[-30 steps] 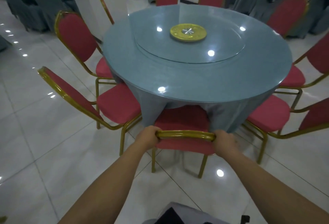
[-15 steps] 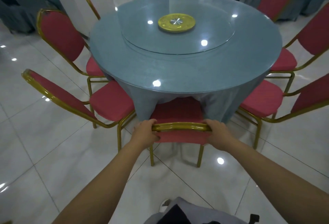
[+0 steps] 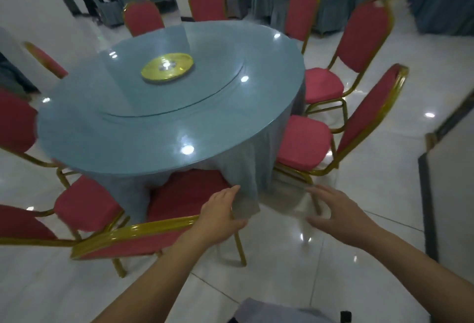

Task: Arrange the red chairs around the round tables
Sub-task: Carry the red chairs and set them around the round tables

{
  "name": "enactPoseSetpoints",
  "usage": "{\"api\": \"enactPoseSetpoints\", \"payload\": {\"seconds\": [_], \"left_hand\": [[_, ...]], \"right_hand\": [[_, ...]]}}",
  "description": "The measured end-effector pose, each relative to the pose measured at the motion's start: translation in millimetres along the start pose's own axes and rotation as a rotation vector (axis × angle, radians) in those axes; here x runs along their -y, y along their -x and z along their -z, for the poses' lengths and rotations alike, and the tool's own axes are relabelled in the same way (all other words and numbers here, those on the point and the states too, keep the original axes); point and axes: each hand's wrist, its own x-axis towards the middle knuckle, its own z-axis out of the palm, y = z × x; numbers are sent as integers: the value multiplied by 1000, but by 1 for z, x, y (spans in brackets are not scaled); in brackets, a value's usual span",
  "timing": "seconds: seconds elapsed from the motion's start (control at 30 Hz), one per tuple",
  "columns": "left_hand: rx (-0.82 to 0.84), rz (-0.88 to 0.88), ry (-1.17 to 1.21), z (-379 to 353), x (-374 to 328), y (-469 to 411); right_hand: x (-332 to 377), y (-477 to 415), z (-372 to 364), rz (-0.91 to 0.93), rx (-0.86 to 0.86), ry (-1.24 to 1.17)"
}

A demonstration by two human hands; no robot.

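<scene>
Head view: left hand over the right end of the gold top rail of the red chair, fingers straight, gripping nothing; right hand spread open above the floor. Seat tucked under the cloth of the round bench; more red chairs ringed beyond.

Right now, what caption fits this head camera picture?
Left hand and right hand, both open, beside a red chair tucked under the round table.
</scene>
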Motion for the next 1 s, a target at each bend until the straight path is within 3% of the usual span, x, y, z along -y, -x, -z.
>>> {"api": "enactPoseSetpoints", "payload": {"seconds": [0.2,0.47,0.73,1.0], "left_hand": [[74,-59,195,-59,-130,-76],[170,-145,213,-75,-241,-201],[192,-188,355,-95,-346,-369],[300,-101,486,-100,-410,-480]], "right_hand": [[-128,8,75,-96,-54,-62],[-223,-28,155,-143,-204,-152],[-300,-131,241,-201,-211,-30],[-347,-257,333,-168,-179,156]]}}
